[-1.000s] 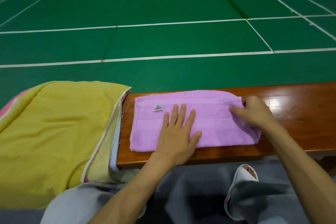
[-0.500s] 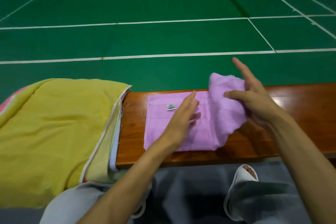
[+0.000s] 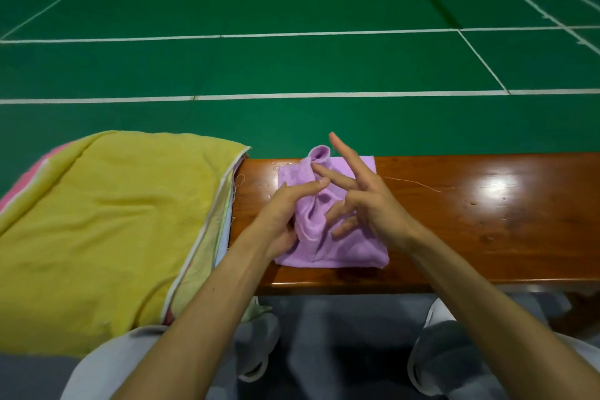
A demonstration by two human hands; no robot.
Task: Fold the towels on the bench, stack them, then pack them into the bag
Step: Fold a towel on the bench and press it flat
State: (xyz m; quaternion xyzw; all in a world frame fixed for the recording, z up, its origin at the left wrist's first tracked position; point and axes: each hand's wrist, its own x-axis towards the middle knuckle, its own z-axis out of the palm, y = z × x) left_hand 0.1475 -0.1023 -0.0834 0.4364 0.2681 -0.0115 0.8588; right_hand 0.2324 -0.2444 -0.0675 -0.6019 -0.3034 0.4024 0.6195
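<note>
- A pink-edged cloth (image 3: 31,180) is peeking out at the far left from under a yellow towel (image 3: 107,221). The yellow towel is lying on top of a pile of layered cloths that is covering the left end of the wooden bench (image 3: 487,224) and hanging over its near edge.
- The left hand (image 3: 282,214) is coming in from the near side. It is gripping the left side of the purple towel (image 3: 350,250), its fingers curling against a bunched ridge of cloth and a fingertip lying across the top of that ridge.
- The purple towel is lying on the bench just right of the yellow pile, apart from it. Its lower layer is lying flat, while the ridge is standing up between the two hands and ending in a small rolled loop at the far end.
- The right hand (image 3: 370,201) is hovering over the towel's right half with fingers splayed and mostly straight. One is pointing up and away, one is touching the raised loop, and the lower ones are reaching toward the ridge without closing round it.
- A loose thread (image 3: 412,182) is trailing rightward over the glossy bench top.
- A white slipper (image 3: 418,370) is showing below the bench, beneath the right forearm.
- Green court flooring (image 3: 292,68) with white lines is stretching away behind the bench.
</note>
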